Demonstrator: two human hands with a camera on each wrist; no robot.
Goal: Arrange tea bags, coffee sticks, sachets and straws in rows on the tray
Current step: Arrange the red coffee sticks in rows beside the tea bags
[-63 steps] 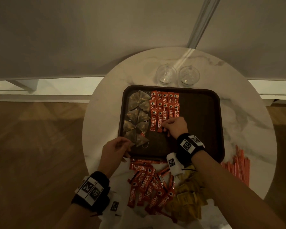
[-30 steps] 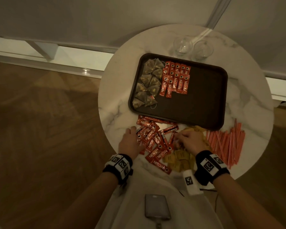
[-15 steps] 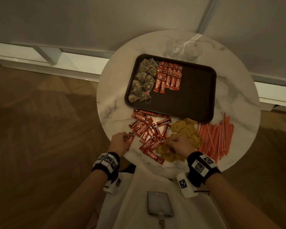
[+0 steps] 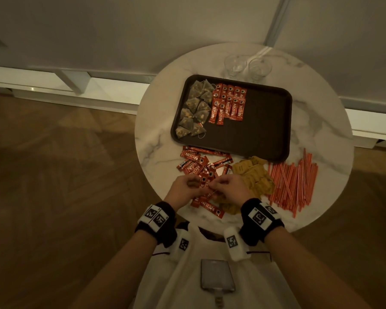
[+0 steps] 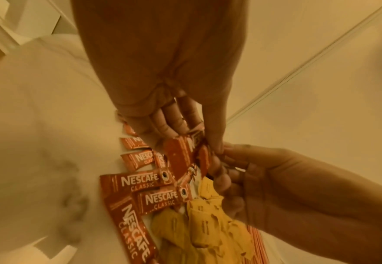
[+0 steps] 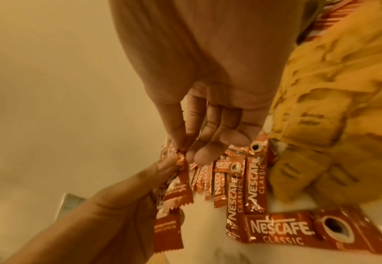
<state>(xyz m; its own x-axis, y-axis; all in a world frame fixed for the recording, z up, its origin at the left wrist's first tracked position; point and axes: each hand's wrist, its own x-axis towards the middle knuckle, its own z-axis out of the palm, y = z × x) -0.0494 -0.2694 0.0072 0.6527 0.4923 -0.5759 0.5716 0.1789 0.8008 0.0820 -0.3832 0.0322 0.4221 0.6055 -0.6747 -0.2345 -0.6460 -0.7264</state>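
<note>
A dark tray (image 4: 265, 130) on the round marble table holds pyramid tea bags (image 4: 194, 110) along its left side and a row of red coffee sticks (image 4: 228, 104) beside them. Loose red coffee sticks (image 4: 196, 163) lie in a pile in front of the tray. My left hand (image 4: 185, 188) holds a few coffee sticks (image 6: 171, 196) over the pile. My right hand (image 4: 227, 188) pinches the top end of one of those sticks (image 5: 204, 157) with thumb and forefinger. Yellow sachets (image 4: 254, 172) and orange straws (image 4: 292, 179) lie to the right of the pile.
Two clear glasses (image 4: 247, 65) stand behind the tray. The table's near edge (image 4: 210, 221) is right under my wrists. A phone (image 4: 216, 275) hangs at my chest. Wooden floor lies to the left, a white wall and skirting behind.
My hands left the tray and came back to the pile of coffee sticks. They have since moved together, the left one now holding sticks and the right one pinching one of them.
</note>
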